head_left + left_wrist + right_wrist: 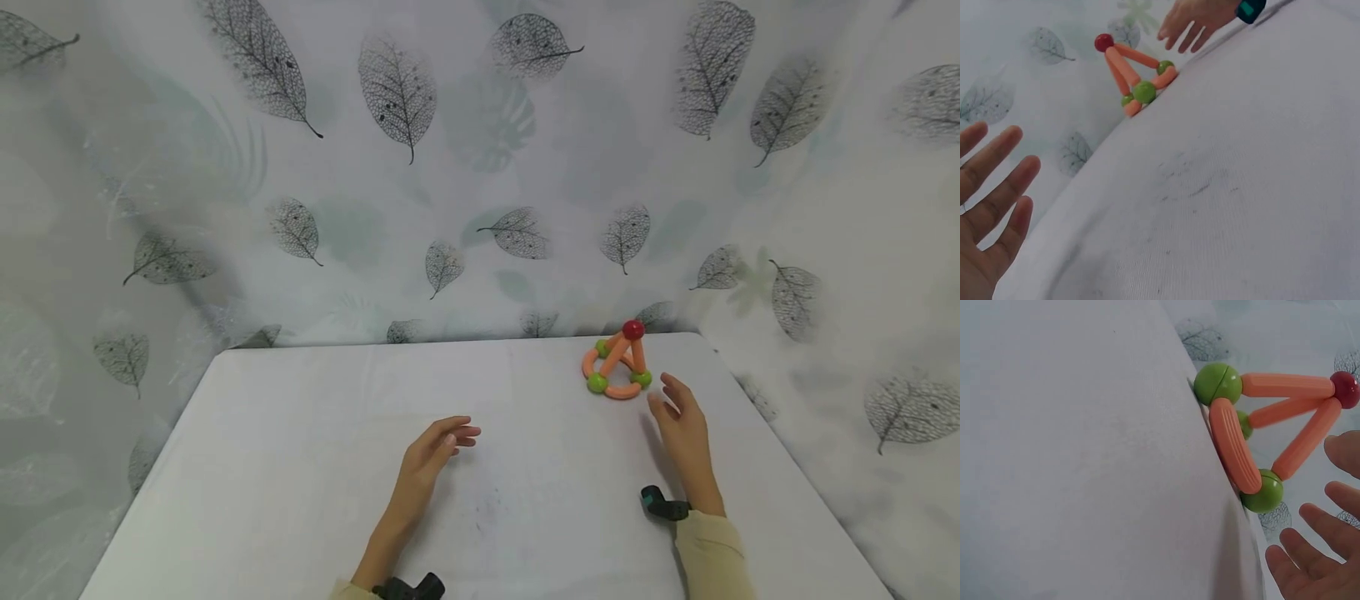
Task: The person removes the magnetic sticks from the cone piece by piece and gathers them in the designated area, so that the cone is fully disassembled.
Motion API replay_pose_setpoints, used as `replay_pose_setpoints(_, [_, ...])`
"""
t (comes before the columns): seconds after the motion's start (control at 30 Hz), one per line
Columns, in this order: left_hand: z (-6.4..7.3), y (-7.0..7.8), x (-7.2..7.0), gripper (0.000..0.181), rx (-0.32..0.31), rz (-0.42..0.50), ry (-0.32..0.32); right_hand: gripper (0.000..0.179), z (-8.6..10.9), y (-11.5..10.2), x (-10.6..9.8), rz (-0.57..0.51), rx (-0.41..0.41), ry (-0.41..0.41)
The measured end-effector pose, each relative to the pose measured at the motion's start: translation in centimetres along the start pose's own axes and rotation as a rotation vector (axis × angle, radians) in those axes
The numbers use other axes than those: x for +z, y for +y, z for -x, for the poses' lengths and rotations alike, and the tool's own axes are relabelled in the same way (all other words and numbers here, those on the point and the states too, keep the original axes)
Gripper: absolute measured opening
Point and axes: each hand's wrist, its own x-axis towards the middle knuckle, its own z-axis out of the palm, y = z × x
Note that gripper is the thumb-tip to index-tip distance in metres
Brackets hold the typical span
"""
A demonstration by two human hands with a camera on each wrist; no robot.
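Note:
A small pyramid of magnetic sticks and balls stands toward the far right of the white table. Its curved orange sticks form a ring with green balls at the joints. Straight orange sticks rise from these to one red ball at the top. Just to the right of the pyramid, my right hand is held with fingers spread and loosely bent, nothing in it. My left hand hovers over the middle of the table, fingers relaxed and apart, likewise holding nothing.
The white table has faint dark smudges near its middle. Behind it and along both sides hangs a pale curtain printed with leaves. Each wrist bears a dark strap-on device.

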Motion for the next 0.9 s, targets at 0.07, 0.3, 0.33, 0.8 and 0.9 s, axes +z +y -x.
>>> replay_pose_setpoints(0.07, [-0.6,0.2,0.5,0.033,0.0,0.007,-0.025,0.06,-0.7,0.2,0.2,-0.009,-0.004,0.013])
replay_pose_setpoints(0.3, [-2.4,0.4,1.7,0.033,0.018,0.01,-0.083,0.058,-3.3,0.8,0.9,-0.018,-0.03,0.034])
replay_pose_setpoints(0.33, [-2.6,0.4,1.9,0.033,0.019,0.014,-0.09,0.058,-3.6,0.9,0.9,-0.021,-0.032,0.034])
replay_pose_setpoints(0.8, [-3.6,0.3,2.9,0.03,0.011,0.007,-0.167,0.055,-4.2,1.9,1.7,0.005,-0.049,-0.06])
replay_pose_setpoints(0.9, [-3.6,0.5,3.0,0.031,-0.002,0.011,-0.18,0.052,-4.2,2.0,1.8,0.029,-0.064,-0.047])
